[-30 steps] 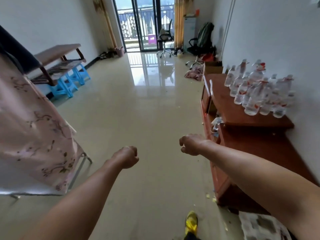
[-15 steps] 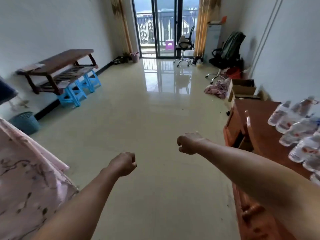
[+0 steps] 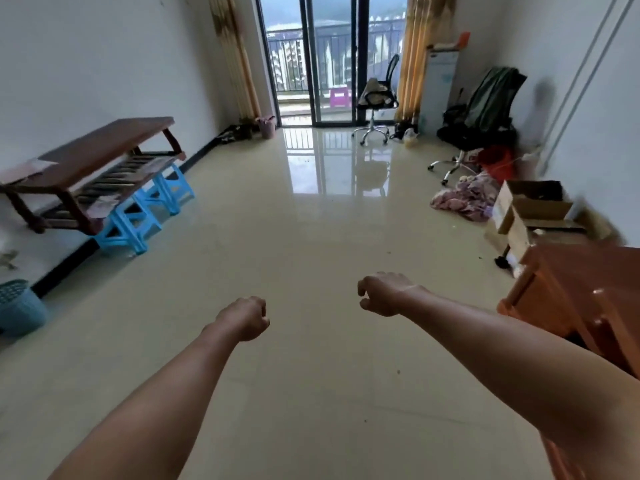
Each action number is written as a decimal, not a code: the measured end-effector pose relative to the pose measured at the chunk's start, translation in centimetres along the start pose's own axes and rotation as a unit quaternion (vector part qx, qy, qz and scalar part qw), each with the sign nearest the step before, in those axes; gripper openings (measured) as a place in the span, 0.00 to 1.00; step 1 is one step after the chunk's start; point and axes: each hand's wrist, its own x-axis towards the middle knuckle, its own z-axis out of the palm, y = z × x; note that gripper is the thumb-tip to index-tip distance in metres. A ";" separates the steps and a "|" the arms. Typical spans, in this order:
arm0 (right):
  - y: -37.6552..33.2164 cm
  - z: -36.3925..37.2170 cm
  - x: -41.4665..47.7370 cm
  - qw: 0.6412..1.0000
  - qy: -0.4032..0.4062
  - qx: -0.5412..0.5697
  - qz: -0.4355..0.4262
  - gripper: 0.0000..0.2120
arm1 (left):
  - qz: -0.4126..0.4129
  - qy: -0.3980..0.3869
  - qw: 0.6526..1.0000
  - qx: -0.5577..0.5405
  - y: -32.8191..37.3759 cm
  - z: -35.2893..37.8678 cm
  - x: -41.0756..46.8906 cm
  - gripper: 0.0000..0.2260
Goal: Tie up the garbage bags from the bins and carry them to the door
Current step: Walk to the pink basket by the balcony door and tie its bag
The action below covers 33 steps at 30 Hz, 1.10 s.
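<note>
No bag held: left hand (image 3: pixel 244 317) fisted, right hand (image 3: pixel 383 294) fingers loosely curled, both empty; teal bin (image 3: pixel 19 308) well apart; tying and carrying seemingly remain.

Home living room, balcony door (image 3: pixel 327 60), curtains (image 3: pixel 239 57)

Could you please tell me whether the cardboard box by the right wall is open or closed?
Open: the cardboard box has its top flaps raised, and its dark inside shows between them.
</note>
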 end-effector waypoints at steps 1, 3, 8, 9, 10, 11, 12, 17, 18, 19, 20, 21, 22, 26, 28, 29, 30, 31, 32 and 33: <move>0.5 -1.4 2.2 1.000 -0.001 0.003 0.000 0.15 | 0.008 -0.002 1.000 0.006 0.3 -1.7 2.8 0.11; 1.9 -3.5 7.1 1.000 -0.003 0.003 0.008 0.16 | 0.026 -0.002 1.000 0.007 1.3 -4.3 8.6 0.11; 6.7 -7.2 21.0 0.999 -0.017 0.001 0.039 0.17 | 0.065 -0.009 0.998 0.018 4.1 -8.7 23.4 0.10; 7.6 -7.7 23.8 0.999 -0.022 0.002 0.042 0.17 | 0.064 -0.009 0.998 0.018 4.4 -9.3 26.2 0.10; 8.8 -8.2 27.5 0.999 -0.023 0.001 0.045 0.17 | 0.062 -0.005 0.998 0.017 4.8 -10.1 29.9 0.10; 10.1 -9.0 31.2 0.999 -0.025 0.001 0.044 0.17 | 0.061 -0.005 0.998 0.018 5.2 -11.0 33.6 0.10; 11.1 -9.9 34.1 0.999 -0.031 0.002 0.044 0.17 | 0.059 -0.008 0.998 0.020 5.5 -11.9 36.4 0.10; 16.8 -17.6 49.7 0.998 -0.028 0.001 0.054 0.16 | 0.044 0.001 0.999 0.009 6.8 -19.1 51.1 0.11; 17.4 -19.3 52.4 0.998 -0.029 0.000 0.053 0.16 | 0.043 0.000 0.999 0.007 6.9 -20.5 53.5 0.11; 17.9 -20.6 54.8 0.998 -0.030 -0.001 0.051 0.16 | 0.039 -0.003 0.999 0.003 6.9 -21.5 55.6 0.11; 18.3 -22.0 58.0 0.998 -0.028 -0.005 0.047 0.15 | 0.034 -0.002 0.999 0.000 6.7 -22.7 58.4 0.11; 18.5 -23.2 60.6 0.999 -0.024 -0.008 0.040 0.15 | 0.030 -0.003 1.000 0.000 6.4 -23.7 60.8 0.11; 18.6 -24.1 62.7 0.999 -0.021 -0.009 0.032 0.15 | 0.028 -0.003 1.000 0.002 6.1 -24.5 62.8 0.11; 18.9 -26.8 74.3 0.999 -0.020 -0.017 0.020 0.15 | 0.023 -0.007 1.000 0.001 4.2 -28.0 74.3 0.11; 19.0 -27.9 79.9 1.000 -0.021 -0.016 0.017 0.16 | 0.031 -0.007 1.000 0.001 3.3 -29.8 80.2 0.11; 19.0 -28.5 83.1 0.999 -0.020 -0.015 0.020 0.16 | 0.035 -0.003 0.999 0.000 2.6 -30.7 83.5 0.11; 19.0 -29.3 86.4 0.999 -0.022 -0.014 0.025 0.16 | 0.040 -0.003 0.999 0.002 1.9 -32.0 86.8 0.11; 19.1 -30.0 88.4 0.999 -0.028 -0.013 0.030 0.17 | 0.044 -0.007 0.999 0.008 1.4 -32.9 89.0 0.11; 19.1 -31.1 91.2 0.999 -0.033 -0.011 0.036 0.17 | 0.044 -0.011 0.999 0.015 0.6 -34.4 91.8 0.11; 19.1 -32.5 94.2 0.998 -0.034 -0.009 0.042 0.16 | 0.045 -0.011 0.999 0.022 -0.2 -36.2 94.8 0.11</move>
